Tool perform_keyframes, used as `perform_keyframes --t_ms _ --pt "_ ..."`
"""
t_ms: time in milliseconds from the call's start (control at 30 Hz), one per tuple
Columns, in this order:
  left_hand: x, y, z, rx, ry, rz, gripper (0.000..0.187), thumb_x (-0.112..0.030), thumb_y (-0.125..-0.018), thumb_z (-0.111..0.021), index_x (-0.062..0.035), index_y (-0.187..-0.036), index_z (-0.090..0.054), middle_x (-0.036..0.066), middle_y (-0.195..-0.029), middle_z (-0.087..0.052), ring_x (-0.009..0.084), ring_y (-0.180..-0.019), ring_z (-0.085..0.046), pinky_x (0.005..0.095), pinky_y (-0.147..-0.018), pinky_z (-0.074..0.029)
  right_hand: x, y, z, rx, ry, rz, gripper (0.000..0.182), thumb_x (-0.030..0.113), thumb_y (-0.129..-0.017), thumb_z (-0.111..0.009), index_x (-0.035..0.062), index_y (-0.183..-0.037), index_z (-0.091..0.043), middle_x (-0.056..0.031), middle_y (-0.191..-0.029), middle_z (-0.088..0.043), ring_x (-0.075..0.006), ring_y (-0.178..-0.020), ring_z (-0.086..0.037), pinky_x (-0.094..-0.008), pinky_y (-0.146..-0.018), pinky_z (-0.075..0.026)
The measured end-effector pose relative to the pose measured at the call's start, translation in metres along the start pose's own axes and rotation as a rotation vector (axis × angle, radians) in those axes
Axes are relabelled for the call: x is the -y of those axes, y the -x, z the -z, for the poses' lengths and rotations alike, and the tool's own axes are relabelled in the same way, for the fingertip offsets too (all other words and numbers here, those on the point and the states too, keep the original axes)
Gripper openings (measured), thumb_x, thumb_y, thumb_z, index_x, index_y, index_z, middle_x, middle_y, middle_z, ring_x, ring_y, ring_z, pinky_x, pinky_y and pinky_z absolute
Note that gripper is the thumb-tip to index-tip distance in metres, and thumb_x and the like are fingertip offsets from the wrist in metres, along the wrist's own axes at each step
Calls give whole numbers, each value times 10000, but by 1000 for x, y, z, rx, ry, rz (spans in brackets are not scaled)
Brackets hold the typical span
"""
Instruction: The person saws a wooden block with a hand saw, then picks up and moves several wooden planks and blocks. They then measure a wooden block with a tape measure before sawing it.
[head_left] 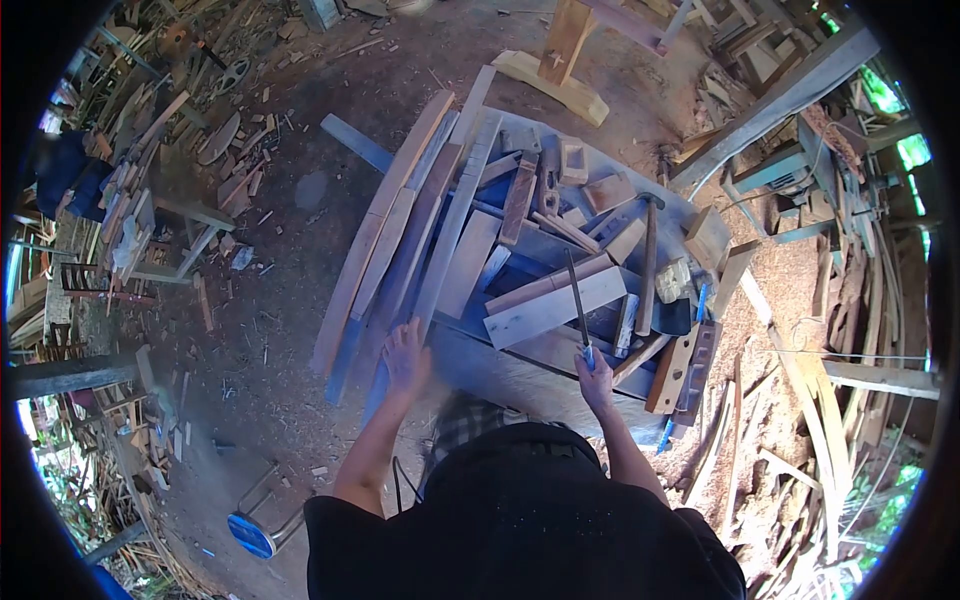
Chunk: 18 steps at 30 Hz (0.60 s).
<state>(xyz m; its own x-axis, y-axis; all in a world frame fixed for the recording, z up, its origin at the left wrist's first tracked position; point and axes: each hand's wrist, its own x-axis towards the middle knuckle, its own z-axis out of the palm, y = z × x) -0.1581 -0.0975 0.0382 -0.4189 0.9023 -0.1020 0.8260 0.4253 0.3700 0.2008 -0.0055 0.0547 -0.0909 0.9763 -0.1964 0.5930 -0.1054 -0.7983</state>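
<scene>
My right hand (pixel 595 375) is closed around the blue handle of a long, thin, dark file (pixel 578 305), which points away from me over the bench. Below the file's blade lies a pale squared board (pixel 560 307) across other wood. My left hand (pixel 406 358) has its fingers stretched out at the near ends of the long planks (pixel 440 235) on the bench's left side. It appears to touch them, holding nothing. A hammer (pixel 649 250) with a wooden handle lies to the right of the file.
Wood blocks and hand tools crowd the workbench (pixel 520 375). A wooden block with holes (pixel 672 375) sits at its right edge. A blue-topped stool (pixel 251 535) stands at lower left. Scrap wood covers the left ground, and shavings (pixel 770 290) are heaped on the right.
</scene>
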Motion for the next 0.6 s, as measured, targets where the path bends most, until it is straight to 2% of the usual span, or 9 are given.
perform_keyframes --t_ms 33,100,133,200,267,300,333,400,600 --pt "-1 -4 -1 0 4 0 656 -114 -807 -662 -162 -1408 -403 161 -1263 -482 384 -1158 -469 510 -951 -397 1 1 0 -12 2 11 180 154 -912 -636 16 -1025 -606 -95 -684 -559 -137 -614 -492 -324 -599 -444" --pt "-2 -19 -3 -277 39 -28 626 -166 -823 -678 -161 -1396 -427 157 -1255 -481 382 -1152 -467 509 -933 -398 3 0 1 -23 5 23 176 151 -911 -634 16 -1020 -605 -98 -682 -561 -139 -612 -493 -326 -597 -442" --pt "-4 -29 0 -276 41 -27 626 -166 -823 -678 -161 -1396 -427 157 -1255 -481 382 -1152 -467 509 -933 -398 2 0 1 -11 2 4 179 152 -912 -634 15 -1025 -605 -101 -684 -565 -138 -613 -495 -328 -597 -443" --pt "-5 -52 5 -380 47 100 516 -168 -832 -672 -137 -1316 -496 152 -1198 -519 369 -1094 -503 500 -896 -410 2 1 2 -1 0 -16 182 153 -913 -634 15 -1029 -605 -104 -687 -569 -138 -614 -498 -329 -598 -444" --pt "7 -71 0 -277 68 106 448 -149 -843 -659 -116 -1266 -517 158 -1156 -539 371 -1052 -523 496 -880 -418 -2 1 3 43 -2 -58 238 179 -925 -632 23 -1105 -623 -42 -744 -583 -94 -681 -481 -287 -641 -440" --pt "15 -79 -5 -175 86 111 380 -130 -854 -646 -95 -1217 -539 165 -1115 -559 373 -1011 -543 492 -865 -426 0 2 3 40 -1 -58 238 179 -925 -632 23 -1105 -623 -42 -744 -583 -94 -681 -481 -287 -641 -440" --pt "24 -84 -11 -176 87 107 380 -130 -854 -646 -95 -1217 -539 165 -1115 -559 373 -1011 -543 492 -865 -426 2 3 3 30 -13 -51 232 179 -927 -632 18 -1092 -618 -43 -749 -585 -94 -686 -482 -286 -644 -441" --pt "32 -94 -17 -285 355 50 266 -83 -894 -599 -60 -1153 -542 182 -1052 -589 378 -966 -564 482 -847 -442 3 3 3 13 -27 -47 226 180 -928 -632 13 -1079 -613 -43 -754 -587 -94 -692 -482 -285 -647 -441" --pt "49 -110 -26 -408 516 101 199 -85 -959 -527 -27 -1138 -592 210 -1019 -636 367 -971 -600 450 -835 -470 -2 7 5 36 -20 -115 263 173 -931 -634 10 -1136 -619 -54 -835 -643 -98 -760 -540 -288 -712 -472"
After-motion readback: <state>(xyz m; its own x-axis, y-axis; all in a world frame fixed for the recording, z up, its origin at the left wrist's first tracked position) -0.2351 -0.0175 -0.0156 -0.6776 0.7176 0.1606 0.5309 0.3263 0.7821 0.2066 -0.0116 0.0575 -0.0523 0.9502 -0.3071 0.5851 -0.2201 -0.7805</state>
